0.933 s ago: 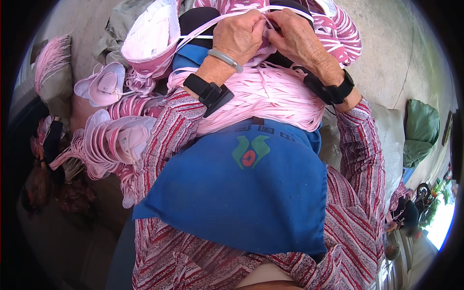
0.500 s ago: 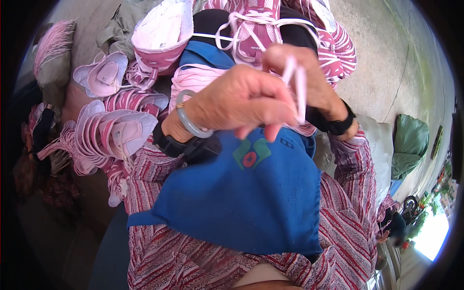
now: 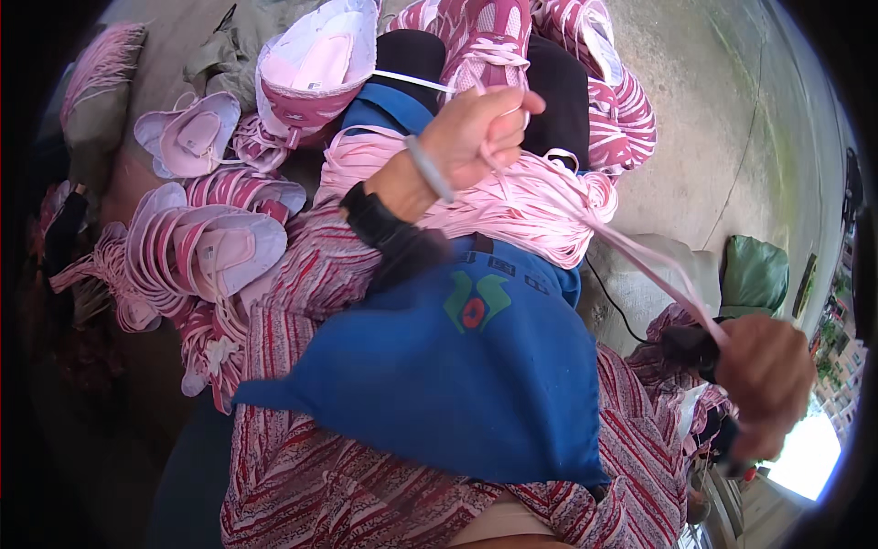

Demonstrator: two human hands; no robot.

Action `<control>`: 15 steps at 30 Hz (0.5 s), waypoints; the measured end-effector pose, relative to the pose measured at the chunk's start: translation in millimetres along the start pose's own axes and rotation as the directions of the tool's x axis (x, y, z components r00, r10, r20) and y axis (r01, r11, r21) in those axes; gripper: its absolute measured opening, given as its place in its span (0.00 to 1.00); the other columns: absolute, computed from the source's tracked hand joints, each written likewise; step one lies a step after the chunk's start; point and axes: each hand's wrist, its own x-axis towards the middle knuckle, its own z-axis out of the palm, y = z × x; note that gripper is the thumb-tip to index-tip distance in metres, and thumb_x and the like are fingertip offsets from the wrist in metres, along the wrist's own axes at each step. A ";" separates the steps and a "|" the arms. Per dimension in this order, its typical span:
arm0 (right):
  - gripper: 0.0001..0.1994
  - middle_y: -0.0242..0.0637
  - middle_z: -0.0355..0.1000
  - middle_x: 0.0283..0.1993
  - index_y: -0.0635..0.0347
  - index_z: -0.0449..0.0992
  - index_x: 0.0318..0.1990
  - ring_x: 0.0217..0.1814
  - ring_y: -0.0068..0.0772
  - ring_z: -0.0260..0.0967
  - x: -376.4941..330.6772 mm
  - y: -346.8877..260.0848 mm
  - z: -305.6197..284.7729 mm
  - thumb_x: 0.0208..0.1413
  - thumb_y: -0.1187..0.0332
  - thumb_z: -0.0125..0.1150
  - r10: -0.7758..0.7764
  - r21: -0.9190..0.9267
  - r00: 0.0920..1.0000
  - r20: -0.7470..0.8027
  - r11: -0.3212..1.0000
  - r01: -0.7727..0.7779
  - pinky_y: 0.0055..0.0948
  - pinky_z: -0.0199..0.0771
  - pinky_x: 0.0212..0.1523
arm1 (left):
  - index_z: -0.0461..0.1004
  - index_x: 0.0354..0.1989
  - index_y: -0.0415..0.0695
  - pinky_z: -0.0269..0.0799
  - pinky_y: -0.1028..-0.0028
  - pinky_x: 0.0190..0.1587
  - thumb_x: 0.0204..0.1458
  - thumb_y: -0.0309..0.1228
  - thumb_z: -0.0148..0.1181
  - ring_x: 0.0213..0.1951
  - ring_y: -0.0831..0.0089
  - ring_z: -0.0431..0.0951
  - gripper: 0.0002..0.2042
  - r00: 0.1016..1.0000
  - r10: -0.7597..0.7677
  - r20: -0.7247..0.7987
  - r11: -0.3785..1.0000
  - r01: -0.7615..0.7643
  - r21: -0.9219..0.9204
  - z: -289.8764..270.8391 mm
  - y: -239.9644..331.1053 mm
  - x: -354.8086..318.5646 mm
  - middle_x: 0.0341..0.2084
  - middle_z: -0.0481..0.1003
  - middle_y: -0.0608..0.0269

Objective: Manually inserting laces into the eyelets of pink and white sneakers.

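Between my knees lies a pink-and-maroon shoe upper [image 3: 487, 57] with a lace across its front. My left hand [image 3: 476, 137] is closed just below it, fingers curled around a pale pink shoelace. Far out to the right, my right hand [image 3: 770, 375] is closed on the other stretch of the shoelace [image 3: 701, 316], which runs slantwise back toward the left hand. That hand is slightly blurred. A thick bundle of pink shoelaces [image 3: 526, 220] rests across my lap, on top of a blue apron [image 3: 439, 393]. Part of the bundle is hidden behind my left hand.
Nested shoe uppers [image 3: 215, 252] are stacked at the left, with a large open upper [image 3: 315, 78] beside my left knee. More striped uppers [image 3: 624, 123] sit by my right knee. A green bag [image 3: 754, 274] stands on the concrete floor at the right. Hanging laces [image 3: 105, 64] show far left.
My right hand has swung from beside the left hand out to the lower right, drawing the shoelace long. My left hand has moved up a little. The loose lace loops over the upper have tightened.
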 end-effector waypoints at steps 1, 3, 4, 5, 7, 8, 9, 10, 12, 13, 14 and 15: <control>0.08 0.29 0.65 0.18 0.62 0.79 0.31 0.16 0.21 0.62 -11.0 5.5 -0.9 0.52 0.66 0.64 0.172 -0.284 0.979 -0.106 0.939 -0.196 0.25 0.61 0.17 | 0.70 0.42 0.33 0.55 0.84 0.18 0.65 0.36 0.45 0.13 0.88 0.59 0.15 0.999 -0.033 -0.038 0.989 0.038 0.141 2.2 4.4 -23.6 0.10 0.59 0.77; 0.19 0.39 0.73 0.32 0.66 0.76 0.46 0.30 0.27 0.71 -28.2 13.5 -4.8 0.50 0.64 0.68 0.581 -0.393 0.748 -0.321 0.637 -0.664 0.27 0.73 0.31 | 0.71 0.39 0.35 0.53 0.84 0.16 0.65 0.37 0.45 0.12 0.88 0.58 0.16 0.982 -0.105 -0.156 0.851 0.170 0.497 8.2 19.7 -62.8 0.10 0.59 0.77; 0.20 0.38 0.72 0.30 0.68 0.76 0.45 0.30 0.27 0.70 -39.2 32.8 -6.6 0.51 0.61 0.67 0.659 -0.400 0.656 -0.369 0.524 -0.752 0.25 0.71 0.32 | 0.72 0.38 0.36 0.52 0.84 0.15 0.65 0.38 0.45 0.11 0.88 0.57 0.16 0.973 -0.124 -0.195 0.734 0.222 0.641 12.6 22.4 -73.0 0.09 0.59 0.78; 0.20 0.37 0.72 0.30 0.68 0.75 0.45 0.30 0.26 0.69 -45.5 47.4 -10.2 0.52 0.60 0.66 0.706 -0.403 0.588 -0.395 0.442 -0.802 0.24 0.70 0.32 | 0.72 0.36 0.37 0.52 0.83 0.16 0.65 0.38 0.44 0.12 0.88 0.58 0.16 0.972 -0.111 -0.207 0.651 0.228 0.724 16.8 22.6 -74.9 0.10 0.60 0.77; 0.20 0.35 0.72 0.31 0.66 0.75 0.47 0.29 0.24 0.67 -51.9 72.4 -15.8 0.56 0.58 0.62 0.727 -0.239 0.575 -0.375 0.523 -0.818 0.22 0.68 0.30 | 0.72 0.33 0.38 0.53 0.83 0.16 0.66 0.40 0.44 0.13 0.90 0.59 0.18 0.983 -0.058 -0.175 0.457 0.182 0.871 27.4 17.7 -69.8 0.12 0.62 0.76; 0.20 0.34 0.72 0.31 0.65 0.75 0.48 0.28 0.22 0.66 -52.7 81.3 -19.4 0.58 0.57 0.60 0.747 -0.168 0.566 -0.350 0.544 -0.822 0.21 0.67 0.29 | 0.72 0.30 0.37 0.61 0.75 0.19 0.63 0.38 0.46 0.15 0.78 0.66 0.17 1.000 0.003 0.024 0.310 -0.024 0.951 32.1 11.3 -62.0 0.15 0.68 0.66; 0.20 0.33 0.72 0.31 0.64 0.75 0.49 0.28 0.21 0.66 -52.0 89.8 -22.3 0.60 0.56 0.58 0.792 -0.076 0.437 -0.426 0.449 -0.890 0.20 0.66 0.27 | 0.72 0.30 0.36 0.63 0.71 0.22 0.61 0.36 0.47 0.17 0.72 0.68 0.15 0.988 0.047 0.146 0.211 -0.153 0.965 37.3 -0.1 -52.1 0.16 0.69 0.62; 0.20 0.31 0.71 0.31 0.64 0.75 0.49 0.27 0.19 0.65 -51.3 97.6 -25.3 0.61 0.55 0.56 0.824 0.009 0.301 -0.480 0.348 -0.937 0.19 0.64 0.26 | 0.72 0.30 0.35 0.66 0.68 0.24 0.60 0.34 0.48 0.19 0.66 0.70 0.14 0.950 0.101 0.294 0.114 -0.305 0.946 41.9 -13.8 -42.4 0.17 0.70 0.58; 0.23 0.34 0.72 0.32 0.66 0.74 0.50 0.26 0.16 0.65 -49.5 116.7 -22.9 0.62 0.52 0.54 0.816 0.096 0.175 -0.552 0.270 -0.958 0.17 0.62 0.24 | 0.73 0.30 0.34 0.69 0.61 0.30 0.56 0.31 0.48 0.24 0.56 0.73 0.12 0.937 0.014 0.348 -0.021 -0.348 0.937 47.5 -33.0 -33.7 0.19 0.71 0.51; 0.26 0.37 0.73 0.34 0.67 0.73 0.52 0.25 0.15 0.65 -49.0 129.7 -19.4 0.62 0.50 0.53 0.795 0.095 0.242 -0.556 0.350 -0.932 0.16 0.62 0.23 | 0.73 0.30 0.33 0.69 0.59 0.33 0.55 0.30 0.47 0.26 0.51 0.74 0.12 0.964 -0.111 0.244 -0.061 -0.251 0.966 49.1 -40.8 -31.1 0.21 0.72 0.48; 0.22 0.40 0.75 0.36 0.65 0.75 0.51 0.26 0.17 0.66 -47.8 145.1 -17.3 0.62 0.53 0.56 0.769 0.133 0.263 -0.583 0.409 -0.903 0.19 0.64 0.25 | 0.73 0.30 0.33 0.70 0.57 0.37 0.53 0.29 0.47 0.29 0.47 0.75 0.11 0.960 -0.227 0.162 -0.088 -0.186 0.979 50.1 -47.0 -30.8 0.22 0.72 0.45; 0.21 0.40 0.75 0.36 0.65 0.75 0.51 0.26 0.17 0.66 -48.4 155.3 -14.4 0.61 0.54 0.57 0.750 0.090 0.298 -0.591 0.428 -0.899 0.19 0.65 0.26 | 0.73 0.30 0.33 0.70 0.57 0.37 0.53 0.29 0.46 0.30 0.47 0.75 0.12 0.963 -0.244 0.114 -0.089 -0.140 0.986 49.8 -50.0 -30.6 0.23 0.73 0.44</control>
